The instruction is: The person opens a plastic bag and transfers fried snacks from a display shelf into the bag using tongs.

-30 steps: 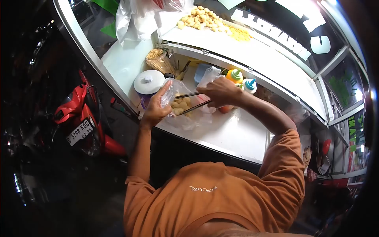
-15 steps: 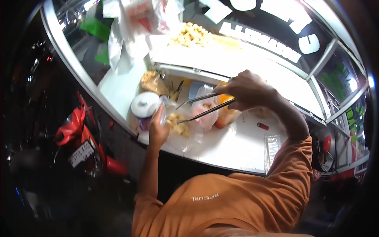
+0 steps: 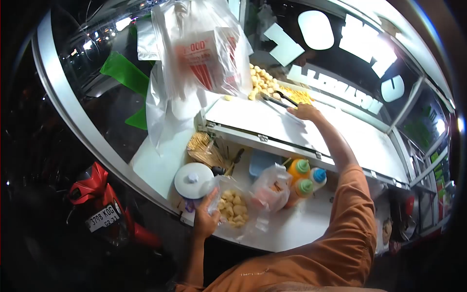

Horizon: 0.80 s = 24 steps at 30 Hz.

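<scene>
My left hand (image 3: 206, 217) grips the edge of a clear plastic bag (image 3: 250, 226) at the lower counter. Inside the bag lie several pale yellow, ball-shaped food pieces (image 3: 232, 208). Up on the white shelf, my right hand (image 3: 305, 113) is closed around dark metal tongs (image 3: 279, 100). The tips of the tongs are at the edge of a pile of similar round pieces (image 3: 262, 80); whether a piece is between them I cannot tell. Beside my left hand stands a white-lidded pot (image 3: 193, 180).
White plastic bags (image 3: 209, 58) hang at upper left. Skewers in a packet (image 3: 200, 146), a bag with pinkish contents (image 3: 270, 189) and squeeze bottles (image 3: 299, 170) stand under the shelf. Glass panels surround the stall. A red motorcycle (image 3: 104, 199) is outside at left.
My right hand has carried the tongs from above the clear bag up to the pile on the shelf. My left hand still holds the bag. The view has shifted upward.
</scene>
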Motion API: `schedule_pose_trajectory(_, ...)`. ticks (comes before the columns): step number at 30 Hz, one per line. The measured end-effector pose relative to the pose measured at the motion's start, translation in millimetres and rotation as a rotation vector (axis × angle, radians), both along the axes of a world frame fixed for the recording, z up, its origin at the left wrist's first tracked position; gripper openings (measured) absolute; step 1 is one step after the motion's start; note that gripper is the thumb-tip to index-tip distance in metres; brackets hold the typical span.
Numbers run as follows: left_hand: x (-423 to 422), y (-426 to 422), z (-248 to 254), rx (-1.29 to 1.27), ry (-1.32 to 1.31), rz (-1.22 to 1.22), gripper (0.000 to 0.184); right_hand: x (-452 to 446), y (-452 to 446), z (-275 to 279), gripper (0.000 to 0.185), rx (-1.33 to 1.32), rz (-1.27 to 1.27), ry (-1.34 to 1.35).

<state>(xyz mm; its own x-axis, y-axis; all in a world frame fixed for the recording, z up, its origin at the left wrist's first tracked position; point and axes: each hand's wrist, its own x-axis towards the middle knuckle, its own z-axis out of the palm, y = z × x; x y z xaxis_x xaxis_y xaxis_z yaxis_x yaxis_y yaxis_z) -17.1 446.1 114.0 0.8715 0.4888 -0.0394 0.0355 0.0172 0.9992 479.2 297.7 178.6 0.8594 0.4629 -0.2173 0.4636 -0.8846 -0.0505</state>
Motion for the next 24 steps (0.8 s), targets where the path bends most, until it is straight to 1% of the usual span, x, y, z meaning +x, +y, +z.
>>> schedule_pose_trajectory(2,4.0,2.2,-4.8,0.005,-0.017,-0.012,0.063,26.5,46.5,-20.7,0.082,0.027,0.016,-0.050)
schedule_pose_trajectory(3,4.1,3.1,-4.1,-0.013,-0.014,-0.021,0.062,23.6,64.2,-13.9,0.077,0.028,0.045,-0.006)
schedule_pose_trajectory(6,3.5,6.2,-5.2,-0.057,-0.002,-0.034,0.061,46.9,93.1,-26.1,0.075,0.038,0.071,0.022)
schedule_pose_trajectory(7,3.8,6.3,-4.7,-0.067,-0.013,-0.040,0.062,51.7,93.8,-29.7,0.073,0.068,0.034,-0.015)
schedule_pose_trajectory(10,6.6,6.9,-4.1,-0.067,-0.024,-0.055,0.062,48.0,80.6,-23.5,0.070,0.048,0.055,0.019)
schedule_pose_trajectory(11,7.8,6.8,-3.9,-0.062,-0.023,-0.056,0.063,53.5,77.2,-31.8,0.067,0.090,0.085,-0.012)
schedule_pose_trajectory(14,9.7,4.5,-0.8,-0.022,-0.045,-0.040,0.063,51.4,60.5,-37.1,0.068,0.172,0.145,-0.070)
schedule_pose_trajectory(15,9.0,3.4,0.7,-0.036,-0.047,-0.038,0.063,39.9,53.9,-24.1,0.064,0.187,0.119,0.024)
schedule_pose_trajectory(18,4.0,2.5,7.3,-0.065,-0.056,-0.020,0.063,29.2,31.8,-12.0,0.060,0.189,0.197,0.063)
schedule_pose_trajectory(19,1.8,2.2,10.2,-0.075,-0.055,-0.015,0.064,24.7,24.4,-7.3,0.055,0.188,0.212,0.089)
schedule_pose_trajectory(23,-3.1,-0.5,10.3,-0.130,-0.097,-0.001,0.065,-1.3,-5.7,21.0,0.049,0.247,0.150,0.237)
schedule_pose_trajectory(24,-2.3,-0.4,9.0,-0.138,-0.102,-0.002,0.065,-9.8,-14.1,28.4,0.054,0.310,0.119,0.266)
